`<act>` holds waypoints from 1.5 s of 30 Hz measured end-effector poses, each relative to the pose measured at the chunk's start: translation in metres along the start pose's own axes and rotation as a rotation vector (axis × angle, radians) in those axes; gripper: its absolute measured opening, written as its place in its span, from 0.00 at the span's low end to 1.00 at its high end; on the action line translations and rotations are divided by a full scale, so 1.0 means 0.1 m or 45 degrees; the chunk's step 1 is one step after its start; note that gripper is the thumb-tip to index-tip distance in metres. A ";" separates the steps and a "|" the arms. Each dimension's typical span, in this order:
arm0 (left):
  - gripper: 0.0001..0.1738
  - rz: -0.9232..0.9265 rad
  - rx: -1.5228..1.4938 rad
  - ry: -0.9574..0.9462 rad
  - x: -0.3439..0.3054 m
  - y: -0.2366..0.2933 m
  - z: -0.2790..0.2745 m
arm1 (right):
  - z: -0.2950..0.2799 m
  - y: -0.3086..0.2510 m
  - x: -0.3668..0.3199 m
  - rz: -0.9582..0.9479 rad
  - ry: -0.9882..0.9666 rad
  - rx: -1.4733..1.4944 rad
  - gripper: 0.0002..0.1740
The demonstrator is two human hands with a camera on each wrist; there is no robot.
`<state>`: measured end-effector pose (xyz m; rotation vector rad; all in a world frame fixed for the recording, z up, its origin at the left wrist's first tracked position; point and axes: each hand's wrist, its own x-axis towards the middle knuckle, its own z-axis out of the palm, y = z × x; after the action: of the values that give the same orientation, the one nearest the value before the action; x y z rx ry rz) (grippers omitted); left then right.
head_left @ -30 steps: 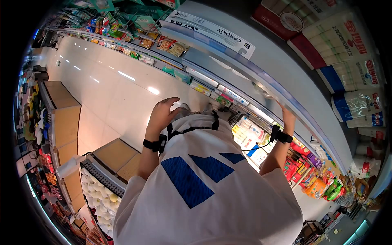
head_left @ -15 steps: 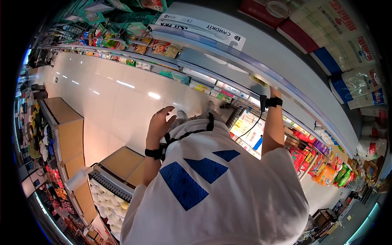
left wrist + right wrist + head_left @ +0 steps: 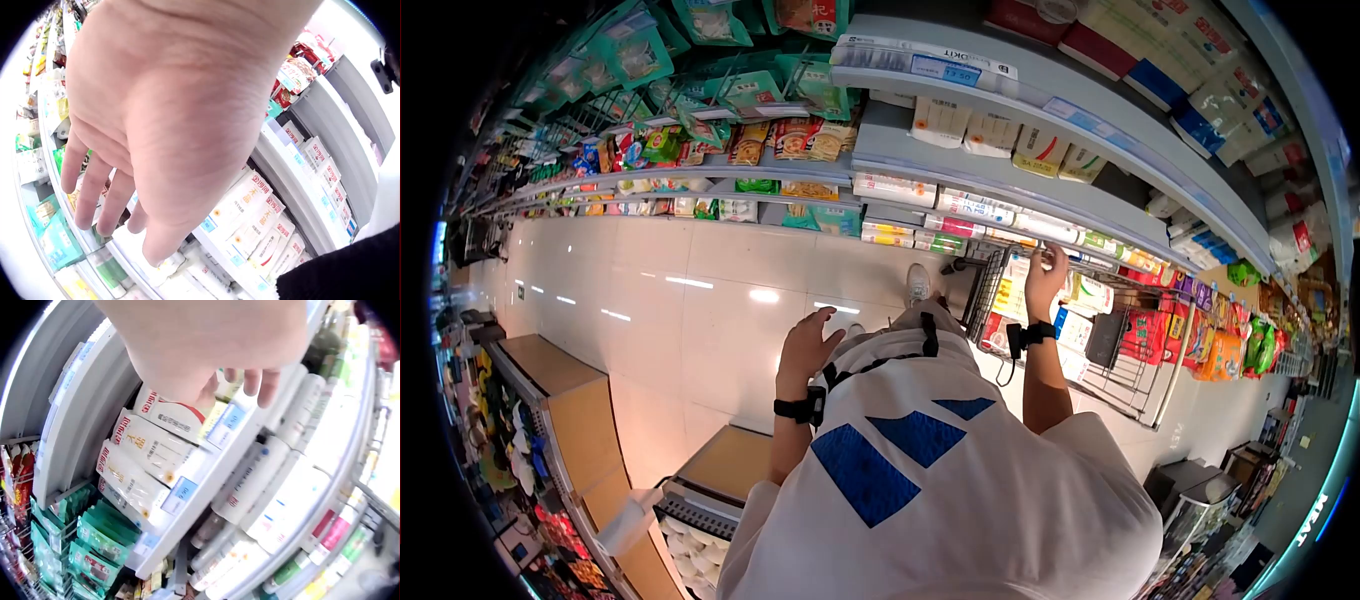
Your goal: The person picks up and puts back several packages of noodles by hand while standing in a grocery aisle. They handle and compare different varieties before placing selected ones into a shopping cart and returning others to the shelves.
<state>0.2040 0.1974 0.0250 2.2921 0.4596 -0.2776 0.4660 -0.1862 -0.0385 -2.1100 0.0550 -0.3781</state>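
My left hand (image 3: pixel 808 345) hangs over the floor beside my hip. Its fingers are relaxed and hold nothing in the left wrist view. My right hand (image 3: pixel 1047 280) is over the shopping cart (image 3: pixel 1148 400), near the shelf front, with loosely bent fingers and nothing seen between them. In the right wrist view, its fingertips overlap the edge of a shelf with white paper packs (image 3: pixel 153 447) standing in a row. Price labels (image 3: pixel 181 492) line that edge. Inside the cart lie several packages, among them a red bag (image 3: pixel 1143 335).
White cylindrical packs (image 3: pixel 975 207) fill a lower shelf. Green pouches (image 3: pixel 635 55) hang on racks at the far left. Behind my left side stands a brown display counter (image 3: pixel 715 465). My shoe (image 3: pixel 917 283) is close to the cart on the tiled floor (image 3: pixel 640 260).
My right hand has come out from behind the upper shelf edge to over the cart. The head view has shifted, showing more shelf fronts. The left hand stays beside my hip.
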 end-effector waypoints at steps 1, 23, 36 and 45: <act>0.26 0.027 -0.009 -0.027 -0.06 -0.14 0.02 | -0.05 0.16 -0.29 -0.019 0.016 -0.052 0.16; 0.25 0.459 0.319 -0.553 -0.72 -0.34 0.59 | -1.84 1.11 -4.65 1.593 -0.024 0.381 0.16; 0.27 0.789 0.425 -0.911 -1.40 1.11 2.46 | -3.50 1.91 -6.04 1.677 0.322 0.444 0.15; 0.29 0.925 0.555 -1.090 -1.41 2.02 3.46 | -4.04 2.11 -6.44 1.810 0.672 0.633 0.17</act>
<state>0.1382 -0.2178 -0.0326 2.2899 -0.9169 -0.9779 -0.2405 -0.5113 -0.1732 -1.0248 1.4844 -0.0293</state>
